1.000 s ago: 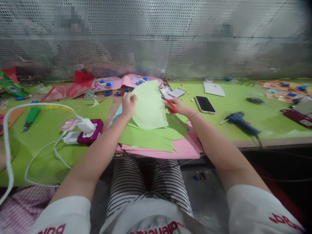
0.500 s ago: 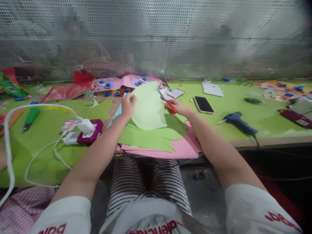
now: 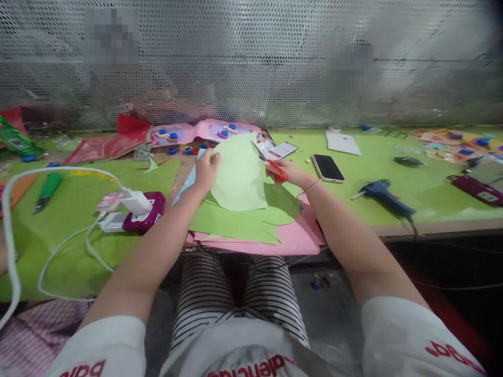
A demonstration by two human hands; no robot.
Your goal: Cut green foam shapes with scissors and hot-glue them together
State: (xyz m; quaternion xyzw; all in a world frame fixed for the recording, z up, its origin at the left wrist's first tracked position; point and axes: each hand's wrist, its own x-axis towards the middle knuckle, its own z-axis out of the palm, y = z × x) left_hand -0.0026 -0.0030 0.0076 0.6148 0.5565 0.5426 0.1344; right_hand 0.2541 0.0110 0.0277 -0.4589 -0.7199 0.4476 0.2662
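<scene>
My left hand (image 3: 207, 170) pinches the left edge of a pale green paper sheet (image 3: 240, 175), its thumb on the front face and the other fingers mostly behind. The sheet has a rounded outline and is held up over the table. Closed around the red handles of the scissors (image 3: 277, 170) is my right hand (image 3: 290, 173). The scissors' blades point up and left along the sheet's upper right edge. Beneath lie darker green cut paper (image 3: 236, 226) and pink paper (image 3: 302, 238), with a light blue piece showing at the left.
A smartphone (image 3: 328, 168) and a blue glue gun (image 3: 387, 199) lie to the right. On the left are a purple power strip (image 3: 151, 212) with white cables and a green utility knife (image 3: 47, 191). Behind the sheet sit pink decorated pieces (image 3: 208, 131). A perforated metal panel (image 3: 251, 63) stands at the back.
The scissors have turned slightly, with their blades now more visible and apart from the sheet's right edge. The sheet has shifted a little; the left hand keeps its hold.
</scene>
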